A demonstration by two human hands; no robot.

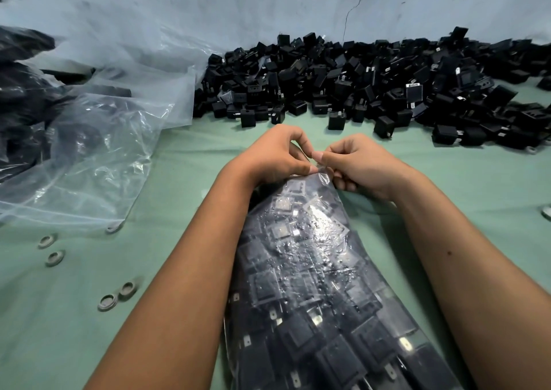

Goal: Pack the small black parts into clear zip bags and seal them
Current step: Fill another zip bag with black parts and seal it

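Bag [316, 270] full of black parts lies on the green counter [89, 315] between both arms. It looks heavy, soft and slippery, so the top edge is best to hold. Left hand [274, 154] and right hand [354, 166] pinch that top edge together.

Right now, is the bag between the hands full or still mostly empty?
Full: the zip bag is packed with black parts up to its mouth, which the left hand and right hand pinch.

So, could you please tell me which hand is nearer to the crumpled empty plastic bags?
Left. The left hand is closer to the empty plastic bags at the left; the right hand is beyond it.
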